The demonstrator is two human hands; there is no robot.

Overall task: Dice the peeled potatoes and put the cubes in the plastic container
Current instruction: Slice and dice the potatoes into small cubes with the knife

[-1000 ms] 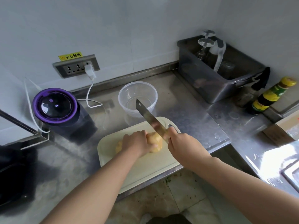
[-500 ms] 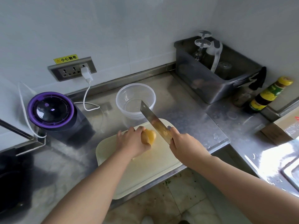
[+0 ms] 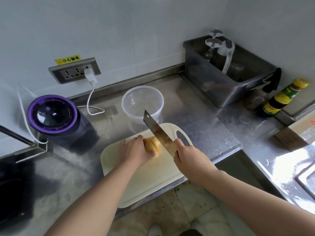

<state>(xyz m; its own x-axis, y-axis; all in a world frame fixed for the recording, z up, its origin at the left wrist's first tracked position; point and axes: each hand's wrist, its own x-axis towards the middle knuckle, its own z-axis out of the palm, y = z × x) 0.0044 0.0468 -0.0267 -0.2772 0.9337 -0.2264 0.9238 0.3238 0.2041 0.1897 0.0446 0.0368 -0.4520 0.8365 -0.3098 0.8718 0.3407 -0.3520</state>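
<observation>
Yellow peeled potato [image 3: 152,145] lies on the cream plastic cutting board [image 3: 150,181], gripped under the left hand's [image 3: 134,151] curled fingers [image 3: 139,139] — cut end showing at their right. The right hand [image 3: 188,159] grips a steel cleaver [image 3: 156,129] — blade against the potato. The clear round plastic container [image 3: 142,103] stands just beyond on the steel worktop [image 3: 196,120].

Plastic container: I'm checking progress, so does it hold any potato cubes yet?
No, the plastic container looks empty, while the potato sits on the cutting board in the left hand.
</observation>
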